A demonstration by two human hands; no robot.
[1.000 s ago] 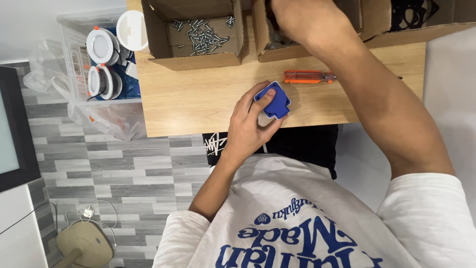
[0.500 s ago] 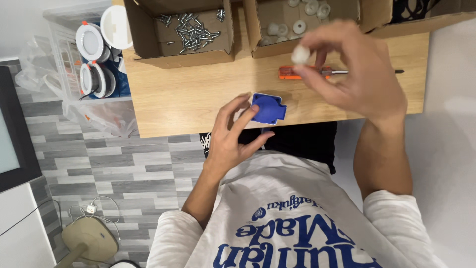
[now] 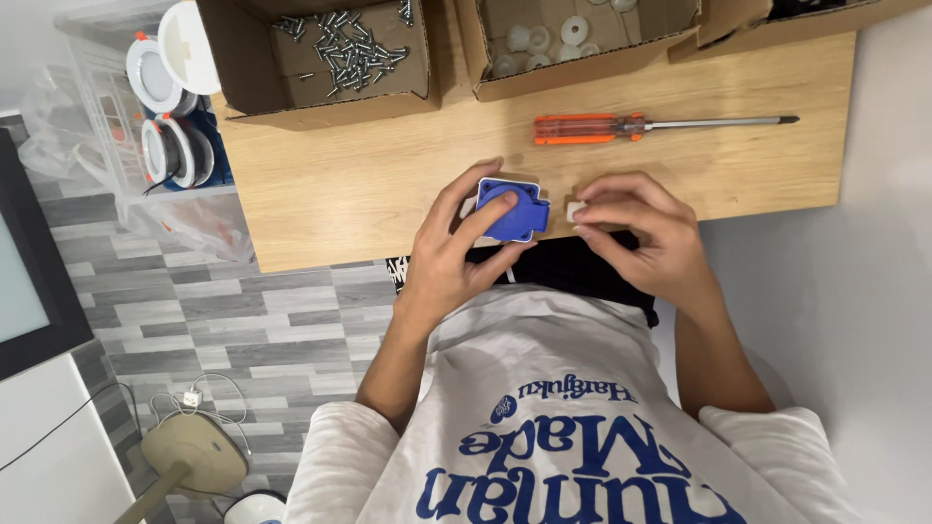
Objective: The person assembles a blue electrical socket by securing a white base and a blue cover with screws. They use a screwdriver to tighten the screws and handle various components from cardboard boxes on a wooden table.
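Observation:
My left hand (image 3: 454,254) grips a blue socket housing (image 3: 513,210) with a white back, held at the near edge of the wooden table (image 3: 388,175). Just to its right, my right hand (image 3: 641,233) pinches a small white round part (image 3: 577,210) between thumb and fingers, close to the blue housing's side. Both hands hover over the table edge in front of my lap.
An orange-handled screwdriver (image 3: 631,125) lies on the table behind the hands. A cardboard box of screws (image 3: 345,53) and a box of white round parts (image 3: 563,39) stand at the back. Clear bins with round lamps (image 3: 160,116) sit left of the table.
My right hand came out of the box of white parts with one piece and brought it down beside the blue housing. The left hand lowered the housing slightly toward the table edge.

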